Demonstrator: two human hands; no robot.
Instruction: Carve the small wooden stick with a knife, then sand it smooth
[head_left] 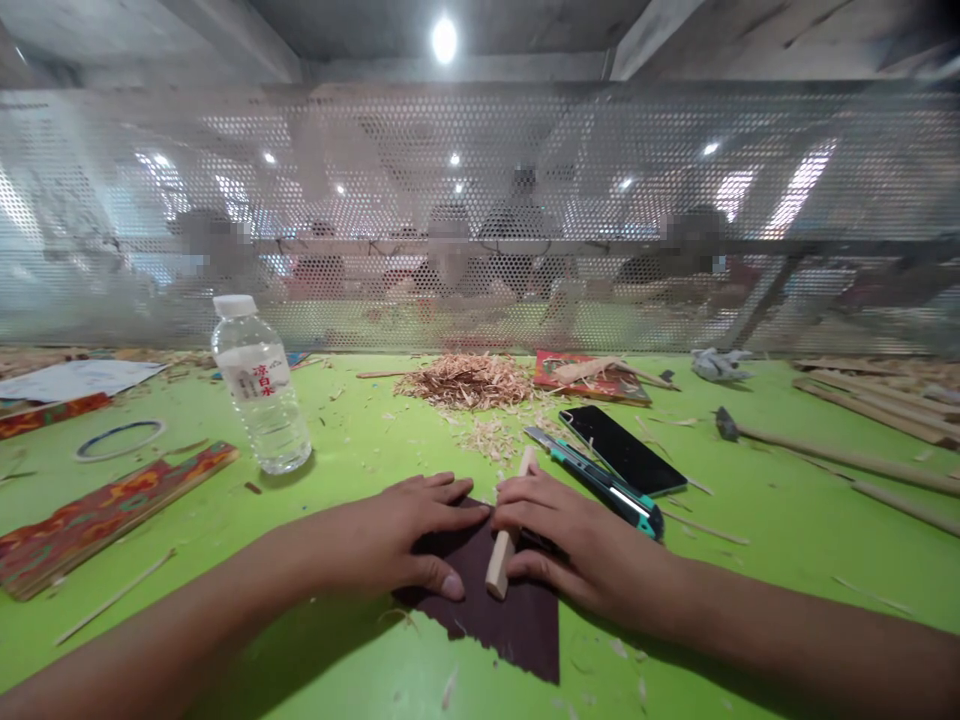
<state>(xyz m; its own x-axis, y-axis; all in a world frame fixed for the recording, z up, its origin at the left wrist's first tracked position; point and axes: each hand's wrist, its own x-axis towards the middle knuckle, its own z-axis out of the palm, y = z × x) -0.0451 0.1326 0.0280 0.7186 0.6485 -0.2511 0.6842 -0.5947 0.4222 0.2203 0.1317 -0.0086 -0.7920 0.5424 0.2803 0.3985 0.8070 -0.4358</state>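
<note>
A dark brown sheet with a ragged near edge (517, 630) lies on the green table (360, 650). My left hand (412, 535) rests flat on the sheet's left part, its fingers spread and thumb apart, holding nothing. A short, pale wooden stick (501, 568) lies across the sheet, pointing away from me. Around it close the fingers and thumb of my right hand (566, 535), which covers the stick's middle. Just beyond my right hand are a teal and black utility knife (600, 480), blade out, and a black phone (622, 450).
A water bottle (262, 385) stands at the left, near a red patterned board (112, 520) and a ring (120, 440). Wood shavings (472, 380) are heaped at the back centre. Long tools (840, 450) lie right. A perforated screen (450, 220) runs behind; people show through it.
</note>
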